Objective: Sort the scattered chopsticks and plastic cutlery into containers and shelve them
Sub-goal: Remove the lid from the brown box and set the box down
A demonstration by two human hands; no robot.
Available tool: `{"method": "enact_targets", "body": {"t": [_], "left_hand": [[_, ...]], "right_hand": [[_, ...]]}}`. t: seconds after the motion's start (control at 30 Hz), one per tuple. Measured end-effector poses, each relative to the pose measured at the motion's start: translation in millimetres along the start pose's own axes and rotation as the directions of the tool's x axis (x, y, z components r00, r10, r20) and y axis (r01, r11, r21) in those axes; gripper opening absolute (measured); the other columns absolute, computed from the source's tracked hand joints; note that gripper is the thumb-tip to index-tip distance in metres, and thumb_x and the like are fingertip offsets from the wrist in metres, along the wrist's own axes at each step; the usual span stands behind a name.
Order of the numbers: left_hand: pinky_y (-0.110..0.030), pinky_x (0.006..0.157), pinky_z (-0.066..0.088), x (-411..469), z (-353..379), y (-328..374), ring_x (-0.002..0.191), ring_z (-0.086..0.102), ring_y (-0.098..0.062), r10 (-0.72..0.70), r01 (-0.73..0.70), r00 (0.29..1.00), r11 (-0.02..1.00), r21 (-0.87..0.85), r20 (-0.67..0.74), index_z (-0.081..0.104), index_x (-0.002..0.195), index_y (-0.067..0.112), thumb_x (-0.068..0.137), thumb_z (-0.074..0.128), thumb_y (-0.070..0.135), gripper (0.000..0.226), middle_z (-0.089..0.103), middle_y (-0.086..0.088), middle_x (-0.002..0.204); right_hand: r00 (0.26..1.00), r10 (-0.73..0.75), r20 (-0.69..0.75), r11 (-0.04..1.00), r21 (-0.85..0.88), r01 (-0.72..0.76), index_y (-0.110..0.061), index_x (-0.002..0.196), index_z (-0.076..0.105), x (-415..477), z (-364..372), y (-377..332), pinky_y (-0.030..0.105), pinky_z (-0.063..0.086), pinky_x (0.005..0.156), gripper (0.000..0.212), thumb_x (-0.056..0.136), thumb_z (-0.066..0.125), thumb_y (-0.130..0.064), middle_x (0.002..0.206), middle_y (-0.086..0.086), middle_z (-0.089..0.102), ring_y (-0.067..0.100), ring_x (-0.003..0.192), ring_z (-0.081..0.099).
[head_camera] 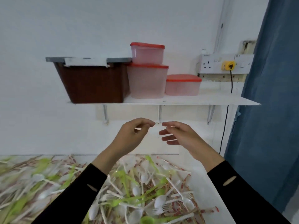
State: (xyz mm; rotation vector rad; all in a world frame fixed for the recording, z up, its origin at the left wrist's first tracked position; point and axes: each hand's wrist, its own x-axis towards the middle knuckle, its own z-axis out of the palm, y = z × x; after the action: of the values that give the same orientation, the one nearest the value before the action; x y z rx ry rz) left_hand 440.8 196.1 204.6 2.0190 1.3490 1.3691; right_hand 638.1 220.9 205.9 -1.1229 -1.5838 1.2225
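A heap of white spoons and forks, green cutlery and paper-wrapped chopsticks (pixel 139 191) covers the white table (pixel 208 186) below me. On the wall shelf (pixel 213 99) stand three pinkish translucent containers with red lids: a small one (pixel 147 54) stacked on a tall one (pixel 147 82), and a low one (pixel 182 86) to their right. My left hand (pixel 134 135) is raised below the shelf, fingers curled, thumb and index tip close together; whether they pinch something is unclear. Just to its right, my right hand (pixel 178 134) has relaxed fingers and holds nothing.
A brown bin (pixel 93 84) with a grey and white lid fills the shelf's left end. At the back right is a wall socket with a yellow plug (pixel 228 65), and a black cable hangs down from it. A blue curtain (pixel 268 110) borders the right side.
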Motion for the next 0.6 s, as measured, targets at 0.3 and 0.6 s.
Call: {"method": "enact_targets", "body": {"t": [0.3,0.6], "left_hand": [[-0.043,0.093,0.041,43,-165,14,0.116,0.049,-0.033,0.525,-0.023,0.773,0.584,0.811,-0.357,0.058,0.132,0.014,0.083,0.066,0.027,0.052,0.048,-0.007,0.146],[-0.042,0.104,0.031,27,-204,11,0.104,0.058,-0.027,0.536,-0.205,0.812,0.632,0.747,-0.23,0.066,0.119,0.014,0.084,0.05,0.038,0.045,0.065,-0.004,0.11]], "right_hand": [[0.979,-0.202,0.031,0.97,0.145,0.196,-0.026,0.118,0.061,-5,123,-98,0.037,0.058,0.087,0.024,0.102,0.047,-0.015,0.096,0.0,0.076,0.02,0.089,0.072],[0.982,-0.1,-0.159,0.902,0.402,0.157,-0.025,0.126,0.058,-16,201,-136,0.036,0.059,0.084,0.035,0.094,0.063,-0.037,0.117,-0.002,0.064,0.017,0.106,0.063]]}}
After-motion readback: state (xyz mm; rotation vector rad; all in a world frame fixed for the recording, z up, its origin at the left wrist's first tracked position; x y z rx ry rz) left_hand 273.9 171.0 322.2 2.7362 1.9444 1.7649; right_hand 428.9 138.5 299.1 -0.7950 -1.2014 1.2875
